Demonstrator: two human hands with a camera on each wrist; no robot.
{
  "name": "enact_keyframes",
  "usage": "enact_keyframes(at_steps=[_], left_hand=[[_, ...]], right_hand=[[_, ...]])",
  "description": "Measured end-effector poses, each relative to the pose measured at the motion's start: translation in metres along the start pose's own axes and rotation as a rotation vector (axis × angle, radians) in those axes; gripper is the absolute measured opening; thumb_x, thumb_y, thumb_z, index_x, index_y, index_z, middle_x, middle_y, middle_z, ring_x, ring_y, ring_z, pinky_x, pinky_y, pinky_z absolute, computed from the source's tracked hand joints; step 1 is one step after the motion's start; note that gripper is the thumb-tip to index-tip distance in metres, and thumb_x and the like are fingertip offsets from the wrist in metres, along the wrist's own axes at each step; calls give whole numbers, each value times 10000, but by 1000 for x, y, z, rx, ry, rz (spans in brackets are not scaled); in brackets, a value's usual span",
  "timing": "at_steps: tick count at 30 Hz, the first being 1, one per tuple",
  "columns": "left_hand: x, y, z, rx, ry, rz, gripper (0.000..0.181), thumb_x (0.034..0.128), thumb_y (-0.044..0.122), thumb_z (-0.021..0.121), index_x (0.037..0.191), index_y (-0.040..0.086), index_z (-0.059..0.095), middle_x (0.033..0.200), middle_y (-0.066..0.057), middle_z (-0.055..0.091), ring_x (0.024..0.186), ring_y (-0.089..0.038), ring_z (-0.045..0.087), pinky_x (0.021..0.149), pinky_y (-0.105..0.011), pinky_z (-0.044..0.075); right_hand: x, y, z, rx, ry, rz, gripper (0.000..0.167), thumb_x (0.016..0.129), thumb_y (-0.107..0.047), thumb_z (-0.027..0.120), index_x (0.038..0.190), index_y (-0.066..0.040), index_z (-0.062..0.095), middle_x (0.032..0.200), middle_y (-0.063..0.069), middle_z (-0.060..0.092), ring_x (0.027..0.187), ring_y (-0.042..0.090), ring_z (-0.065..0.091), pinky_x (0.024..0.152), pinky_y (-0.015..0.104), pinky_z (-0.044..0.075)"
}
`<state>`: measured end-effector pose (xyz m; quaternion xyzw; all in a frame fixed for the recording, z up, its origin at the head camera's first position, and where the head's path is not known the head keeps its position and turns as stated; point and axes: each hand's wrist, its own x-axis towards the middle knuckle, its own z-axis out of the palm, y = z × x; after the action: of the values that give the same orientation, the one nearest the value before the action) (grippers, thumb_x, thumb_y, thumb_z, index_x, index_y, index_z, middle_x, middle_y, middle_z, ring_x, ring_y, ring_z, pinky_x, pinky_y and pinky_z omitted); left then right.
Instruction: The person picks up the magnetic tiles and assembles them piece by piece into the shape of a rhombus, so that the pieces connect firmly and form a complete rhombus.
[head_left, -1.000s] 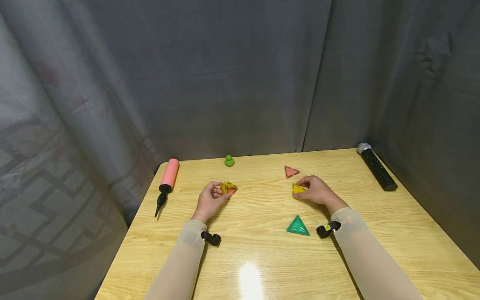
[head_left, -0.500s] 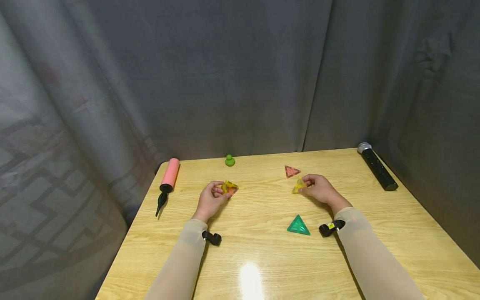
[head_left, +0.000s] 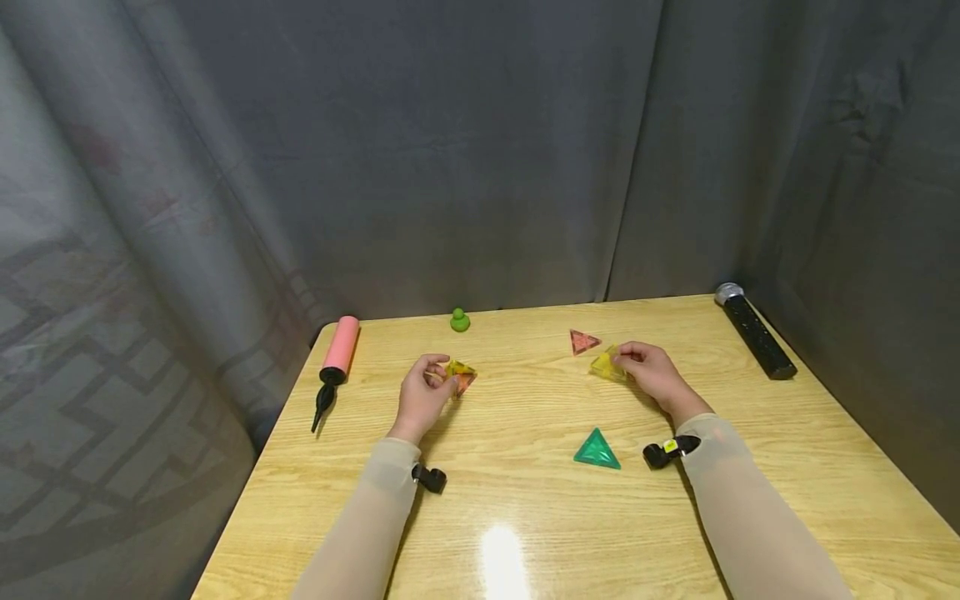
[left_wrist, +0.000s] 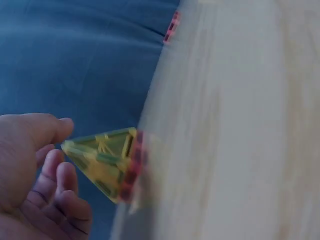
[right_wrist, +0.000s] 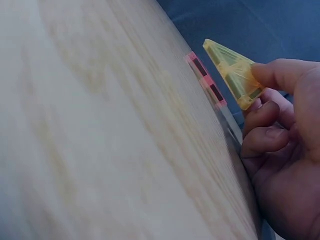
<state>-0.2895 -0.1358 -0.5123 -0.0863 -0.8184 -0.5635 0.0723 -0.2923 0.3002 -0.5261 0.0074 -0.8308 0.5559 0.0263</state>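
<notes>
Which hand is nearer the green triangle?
Right. The right hand is beyond the green triangle, slightly rightward; the left hand is farther off, to its left.

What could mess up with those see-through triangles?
Maybe these:
The left hand has its fingers right by the tip of the yellow-and-red shape, so a bump might knock it over.
The right hand pinches a yellow triangle near one edge, so it could slip.
A red triangle lies close by and might get nudged.
</notes>
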Motion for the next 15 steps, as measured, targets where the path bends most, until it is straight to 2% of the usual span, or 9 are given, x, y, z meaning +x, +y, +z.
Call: enact_keyframes(at_steps=[3,7,10,15], left_hand=[[-3,13,4,-5,0,64,320,958,144,792,1260,138,686,1020,-45,621,838,-206,570,662,-268,505],[-8,32,13,-10,-47,159,257,964,129,783,1203,178,704,980,-23,632,815,-199,591,663,-259,514],[-13,46,22,3,-119,225,232,981,133,763,1202,176,706,991,-36,642,806,-213,606,687,-282,519],[-26,60,41,96,-283,279,247,994,203,759,1233,209,697,1111,-43,659,874,-151,644,711,-297,556]], right_hand=[[0,0,-1,59,34,14,315,1065,-183,635,1224,89,626,947,77,612,749,133,513,640,252,468],[-1,-1,-1,107,79,20,297,1065,-175,630,1211,84,628,889,41,605,698,125,512,606,255,474],[0,-2,-1,133,143,14,277,1055,-169,640,1184,76,637,872,13,605,684,109,516,595,236,480],[1,-3,-1,163,288,21,280,1033,-183,667,1170,61,658,860,-26,600,672,73,517,578,201,473]])
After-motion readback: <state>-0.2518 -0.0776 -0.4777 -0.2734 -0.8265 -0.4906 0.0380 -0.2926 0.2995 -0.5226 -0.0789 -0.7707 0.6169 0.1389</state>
